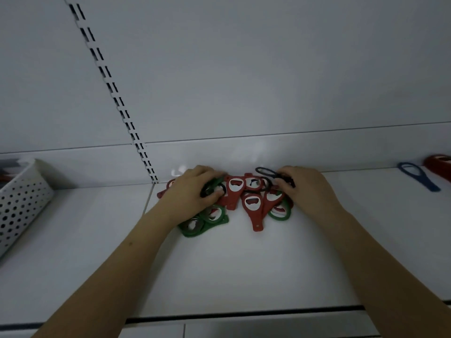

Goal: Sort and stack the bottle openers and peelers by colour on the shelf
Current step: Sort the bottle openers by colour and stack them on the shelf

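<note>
- Shelf: white board, front edge nearest the viewer, bare along the front; both forearms reach over it toward the back edge.
- Green openers: a small overlapping group, nearest the front of the mixed heap, just below the left hand, long axes running roughly along the shelf.
- Red openers: several in the middle of the heap, between the two hands; the nearest one lies with its handle pointing toward the front edge, head toward the back wall.
- Left hand: fingers curled over a dark green piece at the left side of the heap; appears to grip it, though the hold is partly hidden.
- Right hand: fingers pinching a black looped piece at the back right of the heap, close to the back wall.
- Judgement: the heap is unsorted. Greens lie nearer the left hand, black nearer the right; the reds are within equal reach of both.
- Blue peeler: alone near the right back edge, well apart from the heap, axis slanting.
- Red item: at the far right back edge, cut off by the frame.
- Perforated white basket: left end of the shelf, contents unclear.
</note>
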`<state>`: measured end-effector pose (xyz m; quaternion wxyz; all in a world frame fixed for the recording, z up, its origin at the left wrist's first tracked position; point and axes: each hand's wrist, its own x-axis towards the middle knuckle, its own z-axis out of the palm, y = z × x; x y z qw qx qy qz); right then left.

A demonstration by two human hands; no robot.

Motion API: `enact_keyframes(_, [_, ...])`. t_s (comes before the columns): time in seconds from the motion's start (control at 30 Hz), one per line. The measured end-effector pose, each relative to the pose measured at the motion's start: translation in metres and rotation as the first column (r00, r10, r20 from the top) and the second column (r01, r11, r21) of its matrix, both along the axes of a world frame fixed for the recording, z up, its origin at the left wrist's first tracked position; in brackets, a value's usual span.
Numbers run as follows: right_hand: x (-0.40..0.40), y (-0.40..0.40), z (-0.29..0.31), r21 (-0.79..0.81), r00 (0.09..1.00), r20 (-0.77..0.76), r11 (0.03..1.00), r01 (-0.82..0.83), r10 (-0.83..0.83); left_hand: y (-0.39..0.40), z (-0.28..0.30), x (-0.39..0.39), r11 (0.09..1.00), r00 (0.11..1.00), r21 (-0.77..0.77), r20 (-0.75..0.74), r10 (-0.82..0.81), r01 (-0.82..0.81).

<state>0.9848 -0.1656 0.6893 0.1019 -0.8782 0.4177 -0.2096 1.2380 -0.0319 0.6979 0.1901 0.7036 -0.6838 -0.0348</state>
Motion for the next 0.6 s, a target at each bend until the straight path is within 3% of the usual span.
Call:
enact_keyframes(0.07, [0.001, 0.001, 0.001, -0.075, 0.999, -0.034, 0.997, 0.027, -0.030, -0.004, -0.004, 0.002, 0.997, 0.998, 0.080, 0.067, 0.014, -0.019])
enact_keyframes(0.17, [0.000, 0.002, -0.002, -0.065, 0.994, -0.033, 0.993, 0.101, -0.103, 0.002, 0.000, 0.014, 0.987, 0.999, 0.158, -0.005, 0.037, -0.035])
enact_keyframes(0.3, [-0.002, 0.007, -0.004, -0.050, 0.990, 0.077, 0.991, 0.122, -0.118, 0.018, 0.012, 0.031, 0.916, 0.996, 0.398, -0.057, 0.066, -0.037])
enact_keyframes(0.4, [0.001, 0.010, 0.000, -0.054, 0.986, 0.133, 0.992, 0.110, -0.102, 0.012, 0.017, 0.033, 0.958, 0.996, 0.285, -0.080, 0.044, -0.020])
enact_keyframes(0.47, [0.003, 0.011, 0.002, -0.049, 0.978, 0.178, 0.992, 0.117, -0.106, 0.004, 0.019, 0.030, 0.977, 0.999, 0.211, -0.020, 0.029, -0.024])
enact_keyframes(0.6, [0.004, 0.012, 0.002, -0.014, 0.954, 0.287, 0.995, 0.094, -0.086, -0.005, 0.023, 0.023, 0.931, 1.000, 0.364, 0.023, 0.007, -0.015])
